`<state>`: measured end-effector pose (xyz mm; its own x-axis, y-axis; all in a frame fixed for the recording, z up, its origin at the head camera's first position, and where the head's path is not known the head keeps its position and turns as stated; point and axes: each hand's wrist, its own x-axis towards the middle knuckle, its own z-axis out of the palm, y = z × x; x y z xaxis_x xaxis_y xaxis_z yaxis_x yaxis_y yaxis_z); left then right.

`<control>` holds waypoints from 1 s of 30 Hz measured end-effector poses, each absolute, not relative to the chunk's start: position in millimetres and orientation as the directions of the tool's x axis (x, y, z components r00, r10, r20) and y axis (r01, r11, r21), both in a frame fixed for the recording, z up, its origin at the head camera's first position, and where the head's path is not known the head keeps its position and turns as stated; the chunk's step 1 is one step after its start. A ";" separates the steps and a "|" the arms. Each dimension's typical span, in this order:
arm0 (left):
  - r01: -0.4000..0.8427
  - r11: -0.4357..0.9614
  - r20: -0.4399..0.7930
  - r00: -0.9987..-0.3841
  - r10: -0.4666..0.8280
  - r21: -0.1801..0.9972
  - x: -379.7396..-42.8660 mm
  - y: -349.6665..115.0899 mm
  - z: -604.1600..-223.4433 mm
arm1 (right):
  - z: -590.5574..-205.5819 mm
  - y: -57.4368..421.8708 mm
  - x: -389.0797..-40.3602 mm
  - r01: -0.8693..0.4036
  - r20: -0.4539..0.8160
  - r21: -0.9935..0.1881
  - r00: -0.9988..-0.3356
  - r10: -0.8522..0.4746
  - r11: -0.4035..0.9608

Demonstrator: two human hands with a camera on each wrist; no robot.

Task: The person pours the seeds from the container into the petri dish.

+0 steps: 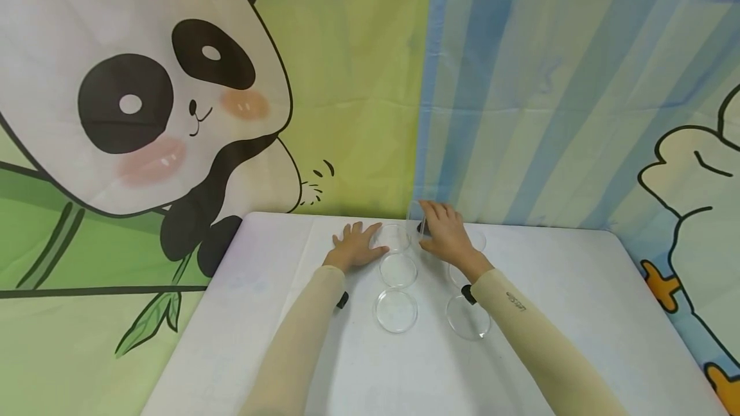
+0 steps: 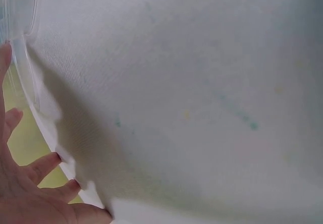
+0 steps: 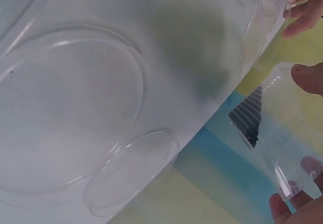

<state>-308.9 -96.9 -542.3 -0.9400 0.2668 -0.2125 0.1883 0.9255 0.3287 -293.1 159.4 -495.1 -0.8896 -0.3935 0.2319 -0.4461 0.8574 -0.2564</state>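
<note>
Clear-plastic dish [image 3: 282,120] near-upright, far side of worktop [image 1: 578,275], btwn L dish row [image 1: 399,270] & R dish row [image 1: 468,317] | R hand [image 1: 446,234]: grip pinching it; L hand [image 1: 354,248]: released, fingers splayed by far-left dish [image 1: 396,238] | step: prob. positioning dish | next: likely needs tilting flat, steady lowering, w/o nudging rows

Lane between left dishes [image 1: 398,270] and right dishes [image 1: 468,317]: passable, near end
Lane far end: blocked, right hand [image 1: 448,233] plus held dish [image 1: 414,222] on edge
Far left dish [image 1: 396,238]: left hand [image 1: 354,248] in way
Table [image 1: 555,287] sides: room outside both arms
</note>
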 end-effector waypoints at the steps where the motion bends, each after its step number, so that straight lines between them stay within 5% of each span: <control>1: 0.187 0.926 -0.213 -0.940 0.266 0.329 -309.0 -97.0 -542.6 | -494.3 158.5 -293.3 -0.448 0.229 -0.247 -0.889 -0.397 0.859; 30: 0.192 0.917 -0.194 -0.943 0.271 0.350 -304.7 -96.8 -538.3 | -491.4 142.9 -293.6 -0.502 0.242 -0.023 -0.842 -0.482 0.865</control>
<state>-304.7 -96.8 -538.3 -0.9427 0.2715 -0.1939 0.1921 0.9169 0.3498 -293.6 142.9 -491.4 -0.8422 -0.4821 0.2416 -0.5017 0.8647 -0.0234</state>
